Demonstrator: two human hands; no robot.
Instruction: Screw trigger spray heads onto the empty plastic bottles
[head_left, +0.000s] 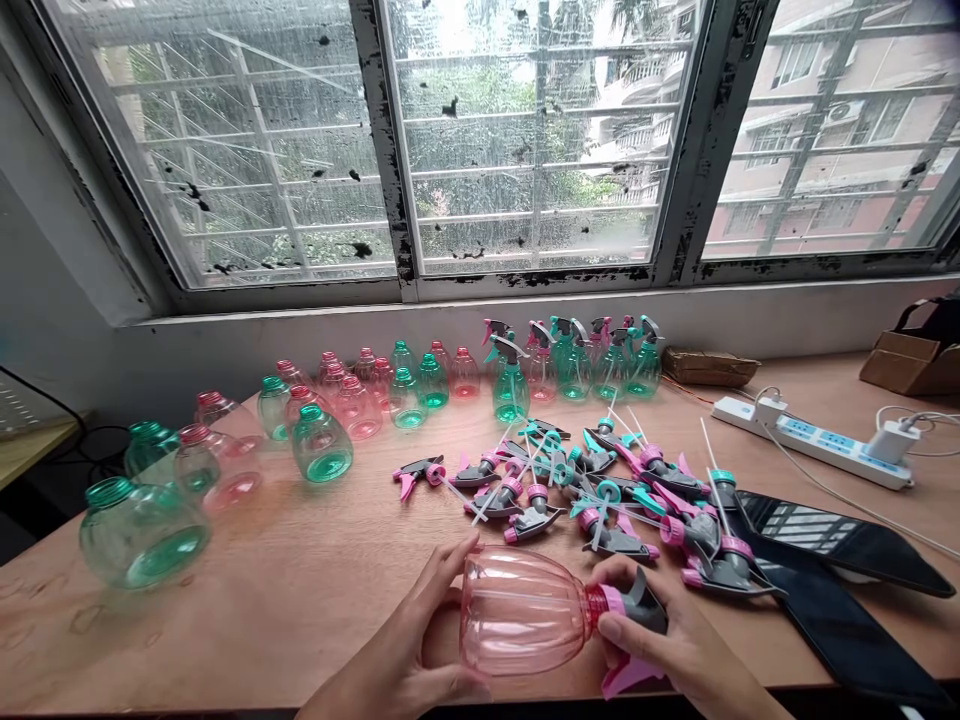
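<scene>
A clear pink spray bottle point(525, 610) lies on its side in the air over the table's front edge. Its base rests in my left hand point(427, 640), thumb and fingers wrapped around it. At the neck, my right hand point(652, 630) grips a grey and pink spray head point(634, 605). The pink collar sits against the bottle's red threaded neck; how far it is screwed on I cannot tell. Just beyond my hands is a pile of loose trigger spray heads point(555, 480), pink-grey and teal-grey, with white dip tubes.
Several open green and pink bottles point(322, 445) stand at the left and back of the wooden table point(300, 560). Bottles with heads fitted point(510, 385) stand by the window wall. A power strip point(817, 440), black tablets or phones point(840, 600) and a cardboard box point(911, 350) are at right.
</scene>
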